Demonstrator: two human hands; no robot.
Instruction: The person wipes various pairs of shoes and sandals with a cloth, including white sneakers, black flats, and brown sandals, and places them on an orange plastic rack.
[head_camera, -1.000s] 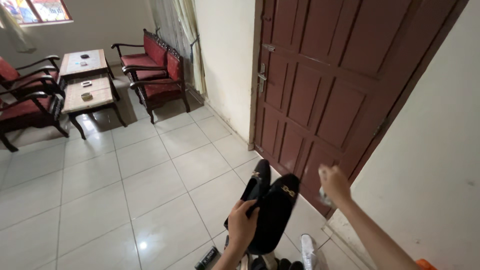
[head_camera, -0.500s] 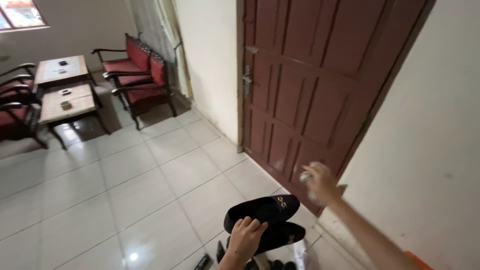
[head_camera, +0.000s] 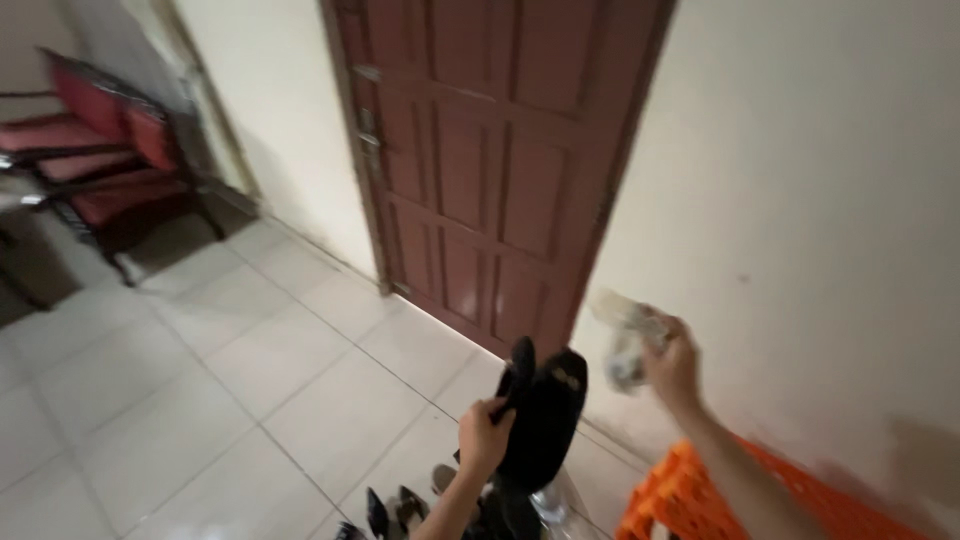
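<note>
Beside brown door (head_camera: 490, 170), pale tiled floor (head_camera: 250, 390) (glossy), red armchairs (head_camera: 100, 160).

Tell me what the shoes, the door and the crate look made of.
Shoes: black, matte, likely synthetic or leather; blur leaves it open.
Door: reddish-brown painted or stained wood, with raised panels and a slight sheen.
Crate: orange moulded plastic, judging by its lattice wall.

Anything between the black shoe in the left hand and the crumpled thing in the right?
Nothing: in the head view only bare wall and door show between the black shoe and the pale crumpled wad.
</note>
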